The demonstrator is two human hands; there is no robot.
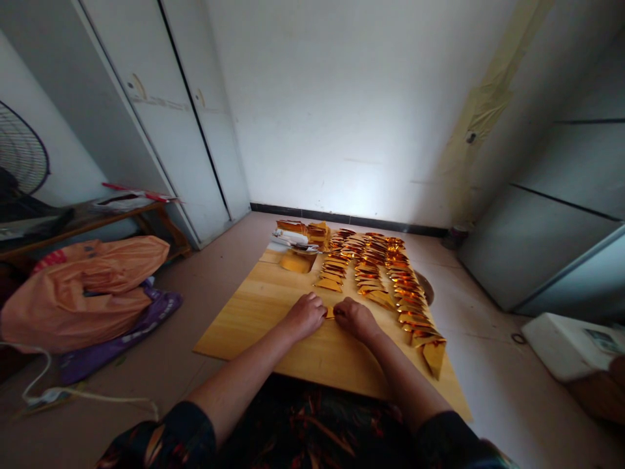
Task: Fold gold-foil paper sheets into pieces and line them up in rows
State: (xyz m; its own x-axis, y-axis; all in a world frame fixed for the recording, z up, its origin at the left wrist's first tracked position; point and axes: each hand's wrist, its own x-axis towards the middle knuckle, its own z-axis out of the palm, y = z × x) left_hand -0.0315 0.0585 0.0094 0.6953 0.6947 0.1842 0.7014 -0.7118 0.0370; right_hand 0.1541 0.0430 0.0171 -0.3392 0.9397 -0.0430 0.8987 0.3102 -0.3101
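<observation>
A small piece of gold paper (330,313) lies between my two hands over the wooden board. My left hand (307,315) has its fingers closed on the paper's left end. At the right end, my right hand (356,318) pinches it with curled fingers. Beyond and to the right, several rows of folded gold foil pieces (409,296) cover the wooden board (254,312). A stack of gold sheets (297,262) lies near the back left of the board, beside a white item (290,238) whose details are too small to tell.
At the left are a fan (22,153), a low wooden table (97,221), an orange bag (92,286) and a purple bag (122,335). A white box (571,345) stands on the right, near a grey refrigerator (551,208). A cable (107,397) crosses the floor.
</observation>
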